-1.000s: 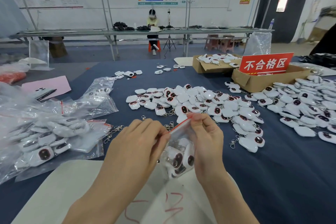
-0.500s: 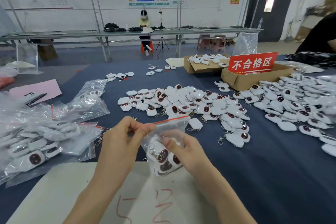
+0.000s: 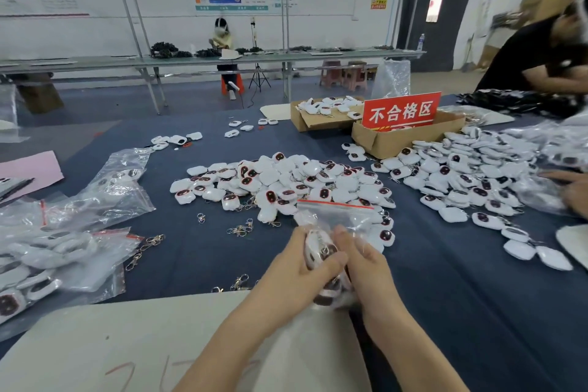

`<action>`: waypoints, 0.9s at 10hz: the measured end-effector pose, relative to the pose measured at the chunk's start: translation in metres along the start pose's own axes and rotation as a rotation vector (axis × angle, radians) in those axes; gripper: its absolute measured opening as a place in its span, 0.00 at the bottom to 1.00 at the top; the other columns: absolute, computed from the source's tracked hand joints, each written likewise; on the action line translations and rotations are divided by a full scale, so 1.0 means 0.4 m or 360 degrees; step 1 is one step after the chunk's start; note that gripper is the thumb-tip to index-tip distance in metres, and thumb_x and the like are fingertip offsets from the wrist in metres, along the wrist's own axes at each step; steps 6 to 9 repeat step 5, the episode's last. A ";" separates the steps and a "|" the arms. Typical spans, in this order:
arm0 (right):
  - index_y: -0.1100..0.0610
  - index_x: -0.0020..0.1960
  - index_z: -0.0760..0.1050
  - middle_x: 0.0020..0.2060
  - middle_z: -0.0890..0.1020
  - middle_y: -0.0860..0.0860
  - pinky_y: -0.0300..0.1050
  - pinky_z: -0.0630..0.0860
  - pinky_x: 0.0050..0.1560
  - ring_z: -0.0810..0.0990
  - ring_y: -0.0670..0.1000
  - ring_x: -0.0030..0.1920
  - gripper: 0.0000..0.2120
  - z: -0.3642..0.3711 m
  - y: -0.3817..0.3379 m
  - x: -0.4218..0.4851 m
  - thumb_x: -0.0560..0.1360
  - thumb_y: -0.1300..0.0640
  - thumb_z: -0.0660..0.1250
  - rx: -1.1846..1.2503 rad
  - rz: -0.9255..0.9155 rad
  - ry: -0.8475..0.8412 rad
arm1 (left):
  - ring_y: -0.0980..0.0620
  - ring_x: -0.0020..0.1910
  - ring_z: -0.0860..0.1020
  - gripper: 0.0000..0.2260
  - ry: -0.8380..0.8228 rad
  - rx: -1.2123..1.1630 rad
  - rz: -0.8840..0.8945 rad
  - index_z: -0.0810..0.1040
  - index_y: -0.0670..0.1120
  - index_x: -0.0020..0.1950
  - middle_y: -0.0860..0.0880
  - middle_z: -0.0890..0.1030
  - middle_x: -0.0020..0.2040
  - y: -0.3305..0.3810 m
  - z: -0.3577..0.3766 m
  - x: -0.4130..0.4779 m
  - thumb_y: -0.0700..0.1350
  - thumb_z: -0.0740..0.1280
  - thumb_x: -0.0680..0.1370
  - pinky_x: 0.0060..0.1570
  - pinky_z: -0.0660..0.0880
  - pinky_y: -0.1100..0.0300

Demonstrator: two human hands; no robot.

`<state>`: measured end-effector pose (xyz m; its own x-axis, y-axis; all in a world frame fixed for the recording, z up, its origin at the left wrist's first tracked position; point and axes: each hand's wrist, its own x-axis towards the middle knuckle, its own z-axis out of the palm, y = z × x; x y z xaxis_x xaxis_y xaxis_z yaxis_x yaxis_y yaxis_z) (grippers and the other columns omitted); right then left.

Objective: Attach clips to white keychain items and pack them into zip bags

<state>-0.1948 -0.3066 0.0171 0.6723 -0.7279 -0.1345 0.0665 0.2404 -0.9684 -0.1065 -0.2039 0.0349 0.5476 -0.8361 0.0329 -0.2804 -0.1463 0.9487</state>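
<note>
Half a second on, the view has swung slightly right. A second person in black (image 3: 534, 57) at the right edge shows more, blurred, with one hand (image 3: 572, 191) by the right pile. The back wall has posters, and someone (image 3: 222, 38) sits at a far tabletop (image 3: 318, 56).

The near tabletop (image 3: 445, 312) is under blue cloth, with a pale board (image 3: 127, 344) marked in red at its near edge. White keychain items lie in a middle pile (image 3: 286, 181) and a right pile (image 3: 461, 169). Filled zip bags (image 3: 47, 251) are heaped at left, as before. A cardboard box (image 3: 401, 143) with a red sign (image 3: 401, 111) stands behind the piles.

The zip bag (image 3: 334, 216) being packed holds several keychain items and is held just in front of the middle pile. Its red strip stands free on top.

Earlier the left hand pinched the strip's corner. Now the left hand (image 3: 296, 277) is lower, fingers curled round the bag's lower left. The right hand (image 3: 366, 270) clasps the lower right, as before. Loose clips (image 3: 240, 229) lie on the cloth left of the bag.
</note>
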 end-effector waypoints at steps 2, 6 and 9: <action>0.47 0.57 0.79 0.47 0.85 0.38 0.29 0.77 0.38 0.83 0.35 0.45 0.15 0.148 -0.028 0.006 0.79 0.39 0.64 -0.0159 -0.0165 -0.0172 | 0.60 0.34 0.82 0.07 0.0547 -0.0230 0.0021 0.78 0.51 0.48 0.57 0.83 0.36 -0.020 -0.131 -0.040 0.50 0.74 0.77 0.31 0.74 0.69; 0.41 0.59 0.78 0.50 0.85 0.41 0.47 0.79 0.59 0.85 0.43 0.50 0.09 0.257 -0.136 -0.048 0.80 0.49 0.66 -0.0009 -0.0486 -0.0219 | 0.44 0.58 0.78 0.30 0.1870 -0.0468 -0.0299 0.68 0.41 0.73 0.40 0.77 0.67 -0.059 -0.582 -0.162 0.56 0.70 0.78 0.55 0.75 0.49; 0.41 0.59 0.78 0.50 0.85 0.41 0.47 0.79 0.59 0.85 0.43 0.50 0.09 0.257 -0.136 -0.048 0.80 0.49 0.66 -0.0009 -0.0486 -0.0219 | 0.44 0.58 0.78 0.30 0.1870 -0.0468 -0.0299 0.68 0.41 0.73 0.40 0.77 0.67 -0.059 -0.582 -0.162 0.56 0.70 0.78 0.55 0.75 0.49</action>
